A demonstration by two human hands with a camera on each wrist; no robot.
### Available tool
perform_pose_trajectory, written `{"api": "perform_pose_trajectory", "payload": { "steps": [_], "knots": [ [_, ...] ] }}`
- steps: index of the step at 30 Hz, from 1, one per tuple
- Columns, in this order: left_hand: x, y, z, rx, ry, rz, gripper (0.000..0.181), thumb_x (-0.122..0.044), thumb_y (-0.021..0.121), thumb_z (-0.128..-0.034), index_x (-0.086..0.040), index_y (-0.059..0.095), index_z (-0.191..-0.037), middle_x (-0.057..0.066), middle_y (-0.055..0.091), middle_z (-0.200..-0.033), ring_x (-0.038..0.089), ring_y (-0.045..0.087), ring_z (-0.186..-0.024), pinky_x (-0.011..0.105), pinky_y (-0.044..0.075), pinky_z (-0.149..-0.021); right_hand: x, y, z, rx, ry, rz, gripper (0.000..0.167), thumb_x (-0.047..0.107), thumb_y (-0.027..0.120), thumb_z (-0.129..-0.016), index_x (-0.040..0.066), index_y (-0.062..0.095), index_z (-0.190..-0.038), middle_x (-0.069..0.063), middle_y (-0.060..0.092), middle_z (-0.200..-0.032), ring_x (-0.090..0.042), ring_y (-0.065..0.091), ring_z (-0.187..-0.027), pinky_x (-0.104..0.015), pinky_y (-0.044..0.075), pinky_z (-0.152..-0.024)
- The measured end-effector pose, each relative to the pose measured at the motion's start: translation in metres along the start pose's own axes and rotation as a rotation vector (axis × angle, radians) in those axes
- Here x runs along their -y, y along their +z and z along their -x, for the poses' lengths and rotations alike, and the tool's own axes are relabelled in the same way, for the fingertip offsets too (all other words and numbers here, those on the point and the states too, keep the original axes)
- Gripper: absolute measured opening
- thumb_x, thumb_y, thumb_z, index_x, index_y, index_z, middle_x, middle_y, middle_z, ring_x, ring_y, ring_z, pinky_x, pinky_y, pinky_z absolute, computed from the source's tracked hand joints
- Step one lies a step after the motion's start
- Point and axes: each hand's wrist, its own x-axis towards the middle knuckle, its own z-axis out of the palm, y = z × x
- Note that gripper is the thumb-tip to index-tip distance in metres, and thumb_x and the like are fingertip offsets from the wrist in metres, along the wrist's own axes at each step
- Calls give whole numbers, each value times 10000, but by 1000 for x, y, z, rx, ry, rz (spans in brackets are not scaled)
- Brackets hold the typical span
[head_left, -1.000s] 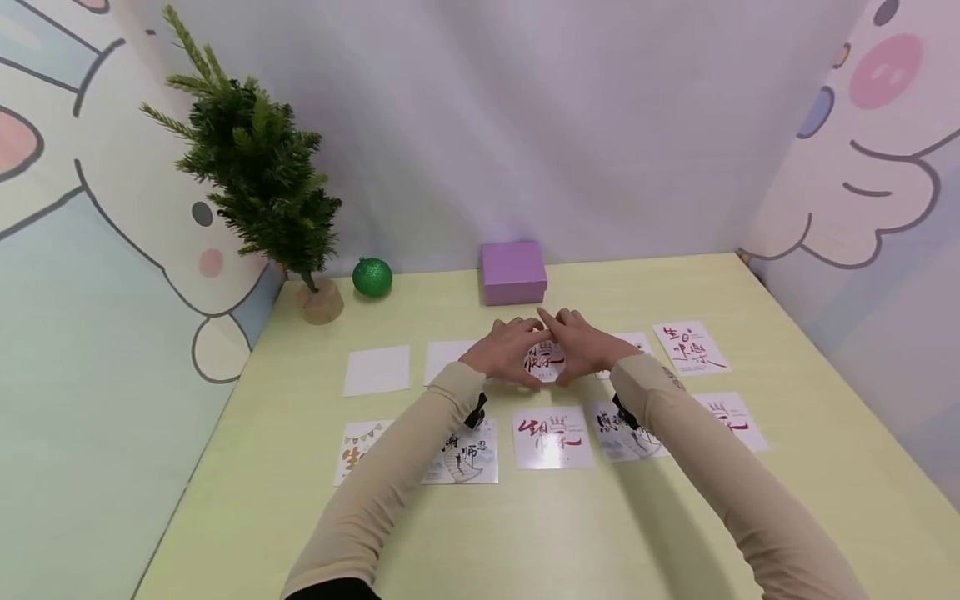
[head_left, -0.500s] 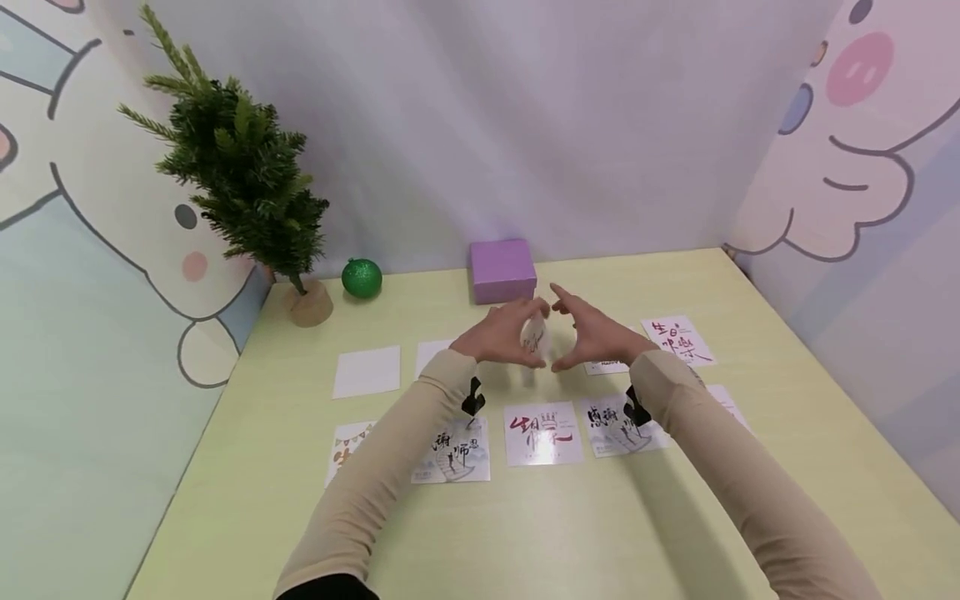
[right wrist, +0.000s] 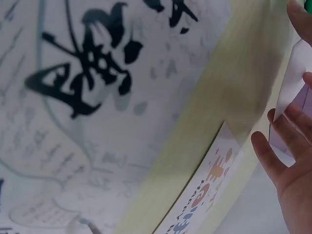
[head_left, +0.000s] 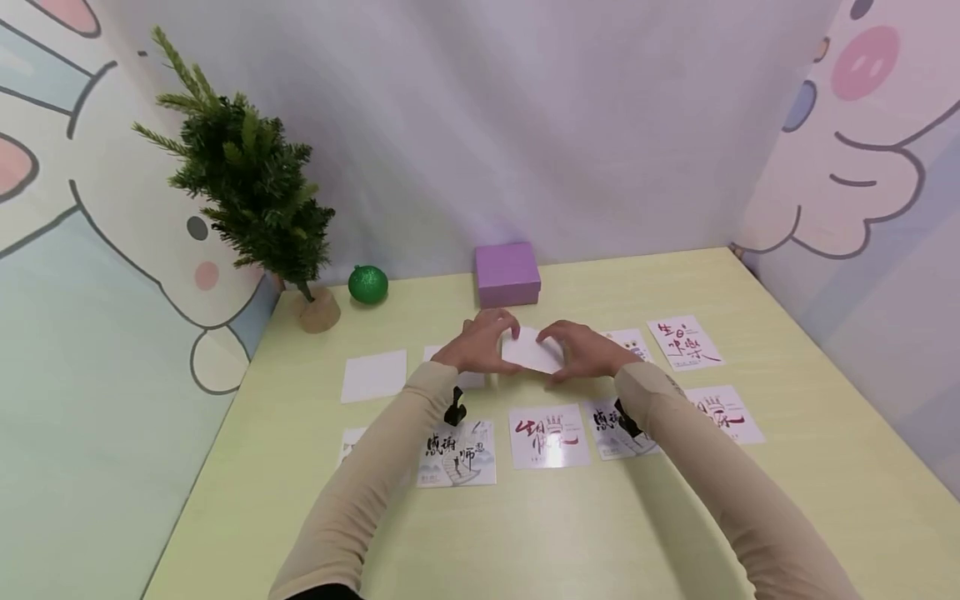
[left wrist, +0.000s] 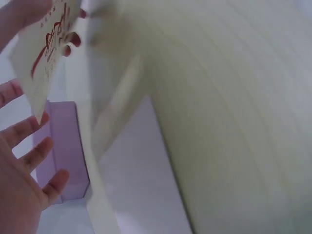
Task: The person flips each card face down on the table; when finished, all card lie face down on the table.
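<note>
A small greeting card (head_left: 531, 350) is held above the middle of the table, its blank white side toward the head view. My left hand (head_left: 480, 343) holds its left edge and my right hand (head_left: 587, 350) its right edge, fingers bent over it. Red brush writing shows on the card's other face (left wrist: 46, 63) in the left wrist view; there my left hand's fingers (left wrist: 36, 155) are spread near a corner. A blank white card (head_left: 468, 379) lies partly hidden by the left hand. A colourful printed card (head_left: 632, 343) lies beside the right hand.
The front row holds several printed cards, including a black-lettered one (head_left: 457, 454) and a red-lettered one (head_left: 550, 436). Another blank card (head_left: 373, 377) lies left, a red-lettered card (head_left: 685, 342) right. Behind stand a purple box (head_left: 507, 275), green ball (head_left: 368, 285) and small tree (head_left: 255, 192).
The card lay on the table with its red writing upward between my hands. It was lifted, stood on edge in my left hand, and now shows its blank side, with both hands on it.
</note>
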Motion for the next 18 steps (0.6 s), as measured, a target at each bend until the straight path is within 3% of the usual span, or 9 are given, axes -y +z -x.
{"api": "perform_pose_trajectory", "payload": {
  "steps": [3,6,12,15,18],
  "knots": [
    [4,4,1,57,12,-123,496,-511,792,-710,-236,574,-1060,42,519,-1290,274,412,-1275,505,358,-953,-1,1,-6,49,-6,86,697,414,884,-634,130,614,-1211,-143,539,-1358,-346,513,-1257,-487,387,-1070],
    [4,12,-1,101,20,-171,505,-552,780,-710,-240,591,-1059,41,523,-1241,256,430,-1220,482,362,-941,-3,3,-7,104,10,141,627,428,859,-674,141,638,-1185,-137,527,-1376,-343,508,-1269,-473,387,-1074],
    [2,17,-7,96,3,-214,473,-596,758,-704,-262,610,-1004,1,522,-1198,216,434,-1169,436,341,-910,-5,-1,-1,131,32,173,674,462,833,-695,124,628,-1242,-178,471,-1434,-382,472,-1305,-494,363,-1090],
    [-7,19,-18,86,12,-211,476,-582,758,-707,-265,621,-1036,-8,539,-1186,210,442,-1156,422,338,-911,-13,-16,11,112,70,141,754,433,856,-667,102,591,-1291,-195,444,-1449,-409,446,-1315,-541,342,-1090],
    [-27,28,-37,80,39,-204,518,-551,756,-727,-266,611,-1133,-6,544,-1214,200,452,-1161,418,352,-931,-27,-35,30,87,135,126,785,320,889,-640,66,565,-1309,-202,456,-1426,-419,449,-1297,-571,345,-1072]
  ]
}}
